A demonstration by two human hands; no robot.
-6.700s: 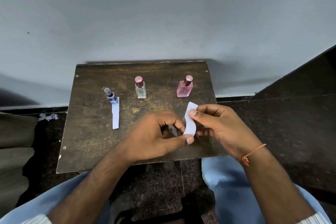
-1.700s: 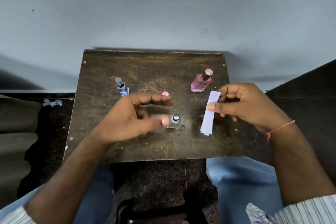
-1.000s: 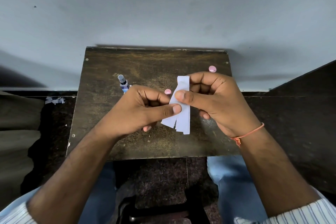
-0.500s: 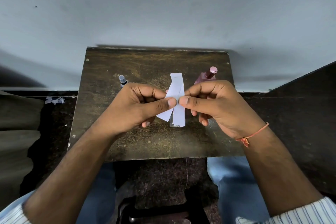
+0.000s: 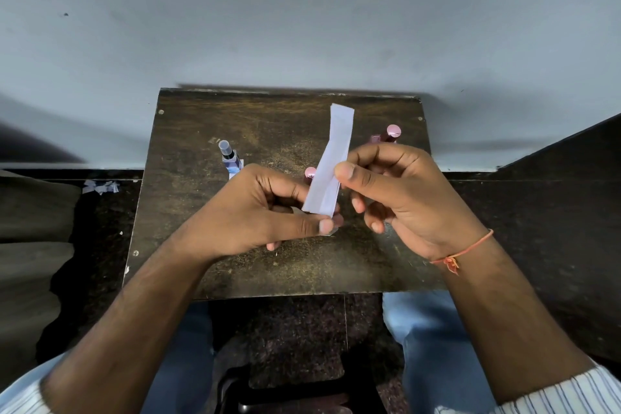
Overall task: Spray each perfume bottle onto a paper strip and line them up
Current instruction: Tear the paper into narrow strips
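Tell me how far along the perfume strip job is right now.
Done, it seems: one strip lies by the blue bottle. In hand: the left hand and right hand hold a paper strip above the table, no bottle gripped. Left: the pink bottle, mostly hidden, shows no strip; the pink cap marks another bottle, hidden.

Table (image 5: 188, 212) as reference: one capped bottle (image 5: 230, 158) stands far-left; paper strip (image 5: 331, 161) above centre; second bottle (image 5: 389, 134) far-right.

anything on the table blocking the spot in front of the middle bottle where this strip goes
Cannot fully tell: both hands, left hand and right hand, holding the white paper strip, hide that spot. A small pink cap peeks out there; the dark wooden table elsewhere looks bare.
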